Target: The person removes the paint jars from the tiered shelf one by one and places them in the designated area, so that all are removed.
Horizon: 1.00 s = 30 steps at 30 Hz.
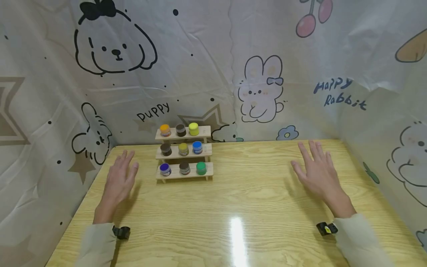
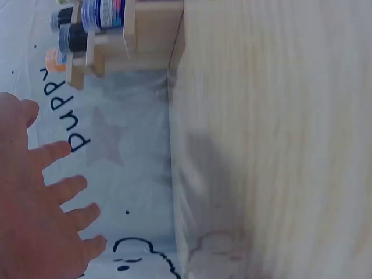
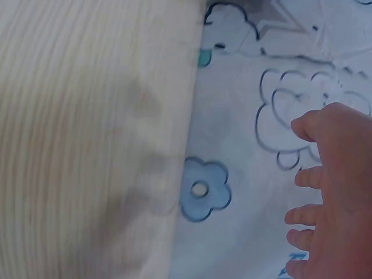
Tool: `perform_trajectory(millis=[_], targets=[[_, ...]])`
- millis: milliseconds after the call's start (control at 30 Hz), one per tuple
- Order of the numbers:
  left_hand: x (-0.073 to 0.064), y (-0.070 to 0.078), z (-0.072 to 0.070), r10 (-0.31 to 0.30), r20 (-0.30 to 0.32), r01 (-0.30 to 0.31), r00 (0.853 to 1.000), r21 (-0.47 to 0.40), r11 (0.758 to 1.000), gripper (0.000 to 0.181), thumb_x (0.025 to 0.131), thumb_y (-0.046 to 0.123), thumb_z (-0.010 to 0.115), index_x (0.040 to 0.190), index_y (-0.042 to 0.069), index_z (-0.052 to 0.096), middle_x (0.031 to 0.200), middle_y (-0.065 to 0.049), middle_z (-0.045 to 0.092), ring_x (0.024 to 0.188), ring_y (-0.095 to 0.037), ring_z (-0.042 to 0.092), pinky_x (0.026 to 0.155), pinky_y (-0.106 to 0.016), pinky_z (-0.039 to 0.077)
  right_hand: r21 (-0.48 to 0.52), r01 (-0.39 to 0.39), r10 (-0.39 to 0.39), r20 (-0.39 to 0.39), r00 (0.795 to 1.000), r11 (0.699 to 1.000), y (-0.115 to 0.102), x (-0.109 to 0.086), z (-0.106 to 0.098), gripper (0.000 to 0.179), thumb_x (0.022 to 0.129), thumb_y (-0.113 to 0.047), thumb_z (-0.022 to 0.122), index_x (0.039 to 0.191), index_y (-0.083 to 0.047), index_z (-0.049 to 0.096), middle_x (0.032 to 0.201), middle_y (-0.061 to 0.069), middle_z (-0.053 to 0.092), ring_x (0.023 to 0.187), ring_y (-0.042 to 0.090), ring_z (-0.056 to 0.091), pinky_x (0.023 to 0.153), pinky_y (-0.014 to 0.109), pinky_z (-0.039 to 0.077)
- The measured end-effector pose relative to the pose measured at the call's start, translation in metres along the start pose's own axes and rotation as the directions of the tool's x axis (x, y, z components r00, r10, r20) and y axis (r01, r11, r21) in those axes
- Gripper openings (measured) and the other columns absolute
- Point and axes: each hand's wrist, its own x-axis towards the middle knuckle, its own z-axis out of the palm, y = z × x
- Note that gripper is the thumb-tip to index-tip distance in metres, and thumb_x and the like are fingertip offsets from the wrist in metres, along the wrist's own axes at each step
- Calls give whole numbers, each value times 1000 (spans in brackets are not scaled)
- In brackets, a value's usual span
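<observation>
A three-tier wooden rack (image 1: 171, 176) stands at the back left of the table, holding several small paint pots. The top step carries an orange pot (image 1: 165, 130), a dark pot (image 1: 181, 130) and a yellow-green pot (image 1: 193, 129). On the middle step are a dark, a mustard (image 1: 183, 149) and a blue pot (image 1: 197, 147); the lowest has a purple (image 1: 165, 169), a dark and a green pot (image 1: 201, 168). My left hand (image 1: 119, 180) hovers left of the rack, fingers extended, holding nothing. Far to the right, my right hand (image 1: 317, 172) is spread above the table, also holding nothing.
The wooden table (image 1: 253, 193) meets a printed cloth backdrop (image 1: 200, 74) at the back, and cloth walls rise on both sides. A bright light reflection lies on the table's front middle. Each wrist wears a small black camera (image 1: 121, 232).
</observation>
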Motion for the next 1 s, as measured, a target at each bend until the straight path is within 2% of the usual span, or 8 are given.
perform_trajectory(millis=[167,367,533,733,767,867,933,1000], targets=[[-3,8,11,8,19,-6,1000,-113,994,56,113,34,37,160,4,33,166,-27,17,149,-55,16,114,-79,15,26,47,-46,-33,998,999,-23,1,4,71,107,-46,48,164,-12,24,168,26,11,154,45,6,123,68,2],[-8,13,21,-18,81,35,997,-214,976,55,113,32,41,159,3,35,164,-27,23,146,-54,25,112,-77,24,80,101,-93,-95,991,992,-51,4,11,67,105,-41,56,162,-14,33,166,25,20,152,47,18,122,69,12],[-12,15,24,-48,146,90,988,-297,951,56,112,34,43,160,7,34,161,-25,32,138,-50,43,109,-70,40,127,158,-139,-147,979,979,-73,9,20,67,103,-37,61,160,-14,36,165,24,25,150,47,23,118,72,21],[-10,14,29,-61,177,126,982,-384,915,54,112,32,47,158,5,39,153,-27,44,133,-48,50,107,-63,46,165,243,-210,-195,958,956,-104,17,32,66,101,-35,65,159,-14,40,164,21,29,148,46,29,118,70,26],[-10,14,31,-60,181,129,982,-397,909,53,111,30,49,157,4,39,152,-27,46,132,-47,51,107,-59,48,175,254,-217,-202,955,951,-108,18,34,66,101,-35,65,158,-14,40,163,21,30,147,45,30,119,68,26],[-10,15,35,-58,194,140,979,-437,888,52,110,24,54,155,3,42,146,-27,52,129,-44,55,103,-33,53,209,286,-235,-239,942,935,-122,23,38,64,101,-33,66,157,-13,43,162,20,33,146,44,33,120,66,26],[-10,15,38,-57,193,141,980,-457,878,51,108,22,56,154,3,44,142,-26,57,125,-41,59,95,-18,52,231,308,-247,-259,934,923,-130,27,39,63,101,-32,65,157,-13,43,162,19,34,146,42,35,121,64,25],[-9,15,40,-62,189,146,980,-471,870,49,107,21,59,152,3,48,137,-25,61,121,-39,62,89,-11,49,251,326,-255,-275,927,912,-138,30,39,62,101,-32,65,156,-13,43,162,18,35,145,41,36,119,65,29]])
